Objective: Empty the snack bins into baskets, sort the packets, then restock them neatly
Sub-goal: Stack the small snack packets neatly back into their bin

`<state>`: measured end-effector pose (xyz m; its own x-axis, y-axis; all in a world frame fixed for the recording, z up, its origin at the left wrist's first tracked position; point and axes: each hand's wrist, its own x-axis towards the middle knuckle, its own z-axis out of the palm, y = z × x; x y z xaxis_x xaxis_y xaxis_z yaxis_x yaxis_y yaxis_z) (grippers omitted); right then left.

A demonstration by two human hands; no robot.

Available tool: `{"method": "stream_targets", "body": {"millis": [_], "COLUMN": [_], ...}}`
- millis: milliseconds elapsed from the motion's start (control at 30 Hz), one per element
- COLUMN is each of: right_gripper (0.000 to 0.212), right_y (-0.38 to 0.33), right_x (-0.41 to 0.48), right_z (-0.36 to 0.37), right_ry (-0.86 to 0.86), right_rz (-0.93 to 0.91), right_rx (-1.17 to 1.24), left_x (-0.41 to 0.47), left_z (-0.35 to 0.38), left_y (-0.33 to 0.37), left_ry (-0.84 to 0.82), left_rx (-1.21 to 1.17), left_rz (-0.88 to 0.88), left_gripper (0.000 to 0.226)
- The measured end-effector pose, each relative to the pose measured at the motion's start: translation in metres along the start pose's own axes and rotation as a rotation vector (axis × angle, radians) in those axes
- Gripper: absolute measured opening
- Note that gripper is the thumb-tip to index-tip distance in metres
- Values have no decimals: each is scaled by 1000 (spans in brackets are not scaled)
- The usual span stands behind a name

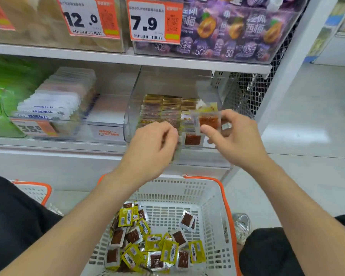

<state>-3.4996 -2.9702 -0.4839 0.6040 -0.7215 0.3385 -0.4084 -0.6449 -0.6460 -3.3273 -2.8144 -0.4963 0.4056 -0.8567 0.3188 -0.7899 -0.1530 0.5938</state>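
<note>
A clear plastic bin (131, 108) on the lower shelf holds rows of small yellow-and-red snack packets (159, 110). My right hand (229, 136) pinches one clear packet with red filling (207, 120) at the bin's front right. My left hand (153, 144) grips a few packets at the bin's front edge; they are mostly hidden behind the fingers. Below, a white basket with an orange rim (213, 196) holds several loose packets (153, 242) of the same kind.
A second white basket (36, 190) sits on the floor at the left. Neighbouring bins hold white packets (54, 100) and green packs (2, 90). The upper shelf carries purple jelly pouches (237, 30) behind price tags. My knees flank the basket.
</note>
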Motion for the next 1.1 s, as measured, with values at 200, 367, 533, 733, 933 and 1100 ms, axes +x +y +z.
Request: {"method": "stream_targets", "body": {"millis": [200, 367, 533, 733, 933, 1100], "right_gripper": [31, 33, 32, 28, 30, 32], "right_y": [28, 30, 26, 24, 34, 31], "right_x": [55, 76, 79, 75, 80, 82], "right_z": [-2, 26, 31, 21, 0, 19], "right_ry": [-485, -621, -654, -580, -690, -770], "right_rz": [-126, -175, -226, -235, -163, -112], "right_rx": [-496, -614, -667, -646, -553, -555], "left_x": [7, 8, 6, 5, 5, 5], "left_z": [30, 40, 43, 44, 45, 46], "left_y": [-34, -36, -40, -40, -40, -39], "left_ry": [-165, -154, -147, -149, -145, -129], "left_rx": [416, 560, 609, 640, 648, 658], "left_rz": [105, 103, 132, 134, 133, 129], "left_gripper": [39, 44, 40, 36, 37, 37]}}
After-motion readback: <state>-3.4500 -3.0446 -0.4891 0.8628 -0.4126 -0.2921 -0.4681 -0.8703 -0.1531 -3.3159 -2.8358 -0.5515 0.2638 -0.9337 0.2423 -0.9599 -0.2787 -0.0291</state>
